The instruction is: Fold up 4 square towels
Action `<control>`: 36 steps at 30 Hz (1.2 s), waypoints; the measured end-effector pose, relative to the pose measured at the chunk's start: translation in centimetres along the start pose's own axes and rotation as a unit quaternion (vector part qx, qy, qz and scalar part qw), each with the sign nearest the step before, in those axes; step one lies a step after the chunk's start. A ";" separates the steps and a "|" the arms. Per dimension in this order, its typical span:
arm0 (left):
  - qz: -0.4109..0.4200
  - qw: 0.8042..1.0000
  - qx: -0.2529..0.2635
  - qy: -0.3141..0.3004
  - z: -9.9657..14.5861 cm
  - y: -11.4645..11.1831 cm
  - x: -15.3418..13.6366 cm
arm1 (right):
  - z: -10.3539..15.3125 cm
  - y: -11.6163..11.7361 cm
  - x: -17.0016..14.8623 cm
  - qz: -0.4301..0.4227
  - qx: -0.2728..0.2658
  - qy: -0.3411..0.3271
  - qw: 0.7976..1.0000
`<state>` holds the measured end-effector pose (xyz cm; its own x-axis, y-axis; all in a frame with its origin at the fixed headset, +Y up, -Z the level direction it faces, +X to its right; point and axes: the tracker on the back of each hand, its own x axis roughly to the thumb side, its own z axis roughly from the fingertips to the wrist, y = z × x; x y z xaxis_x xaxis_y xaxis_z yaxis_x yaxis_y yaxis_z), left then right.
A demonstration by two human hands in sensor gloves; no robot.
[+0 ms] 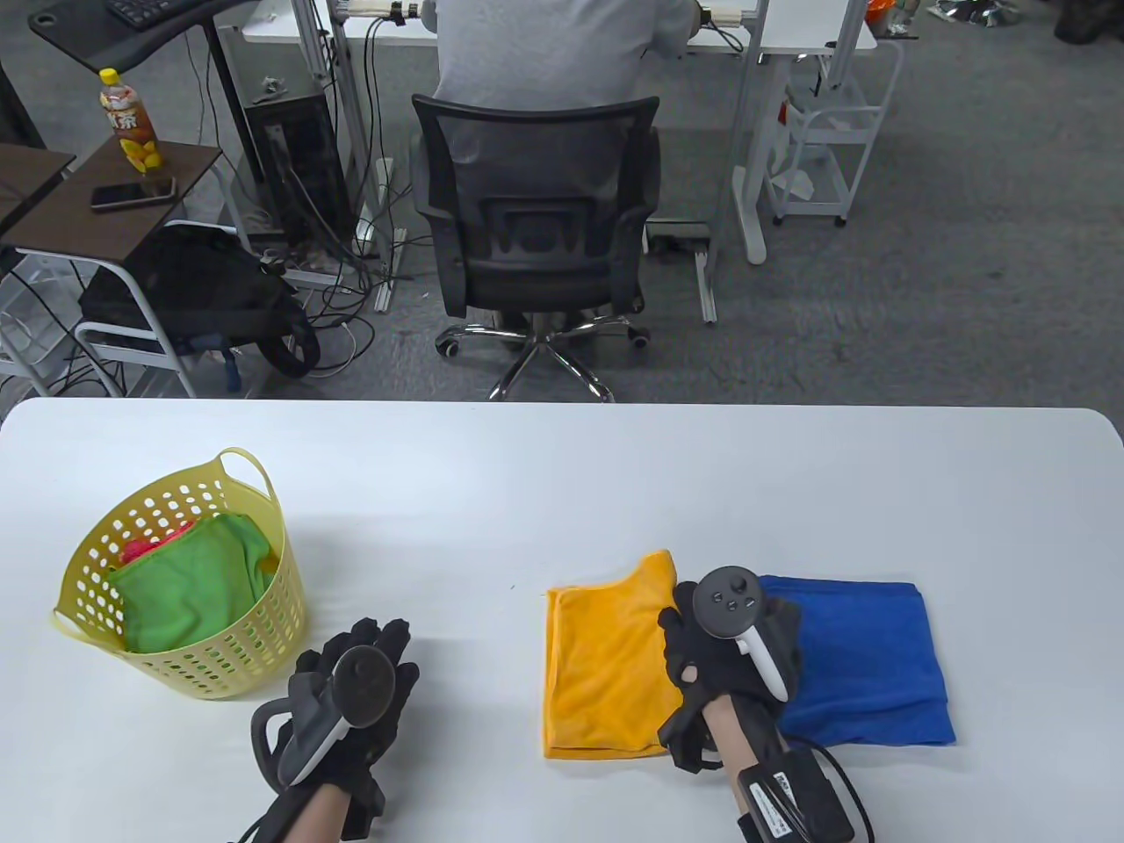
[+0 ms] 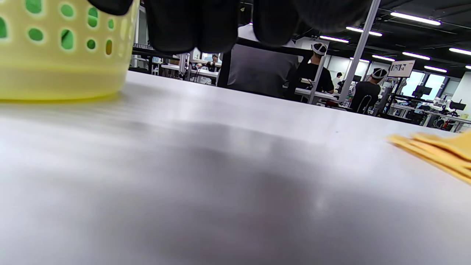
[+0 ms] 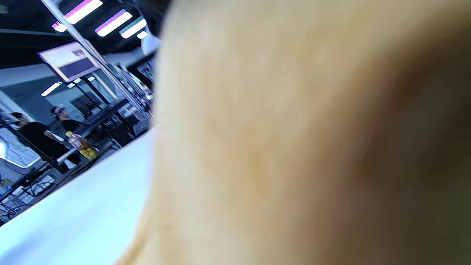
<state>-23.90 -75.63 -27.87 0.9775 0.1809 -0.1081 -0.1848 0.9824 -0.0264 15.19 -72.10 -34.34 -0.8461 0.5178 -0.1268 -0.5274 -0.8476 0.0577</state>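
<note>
A: What's the surface?

B: A white bench (image 1: pixel 562 474) in an open office. Nearest the bottom edge in the table view, the left hand (image 1: pixel 351 694) lies flat on it, fingers spread, gripping nothing.

A: And the other one?

B: The right hand (image 1: pixel 733 650) sits over the right edge of the yellow towel (image 1: pixel 601 667), whose far right corner is lifted. Its fingers are hidden under the glove and tracker, so I cannot tell whether it grips the cloth. The right wrist view is mostly filled with blurred yellow fabric.

A: How many towels do you count?

B: Two on the bench: the yellow one, folded, and a folded blue towel (image 1: pixel 865 659) just beside it on the right, partly under the hand. One green towel (image 1: pixel 193 593) lies in the single yellow basket (image 1: pixel 263 628) on the left, with something red (image 1: pixel 145 546) behind it.

A: Further back?

B: One black office chair (image 1: pixel 536 228) with a person in grey (image 1: pixel 562 53) seated, and one bottle (image 1: pixel 130 123) and one phone (image 1: pixel 133 194) on a side table.
</note>
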 end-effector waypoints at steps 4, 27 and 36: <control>-0.001 1.000 -0.002 0.002 0.1 0.1 0.0 | -0.3 -3.4 0.3 0.038 -0.042 -0.032 0.998; -0.021 1.000 0.003 -0.005 0.3 -0.2 0.7 | -2.7 -10.2 -20.7 0.056 -0.122 0.205 0.970; -0.041 0.999 -0.025 -0.002 -0.1 -1.4 0.9 | -2.2 -11.0 -13.7 0.018 -0.129 0.148 0.980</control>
<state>-22.75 -76.86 -28.00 0.9899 0.1003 -0.1003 -0.1090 0.9904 -0.0852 32.78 -70.11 -35.38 -0.7843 0.4635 -0.4124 -0.4281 -0.8854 -0.1809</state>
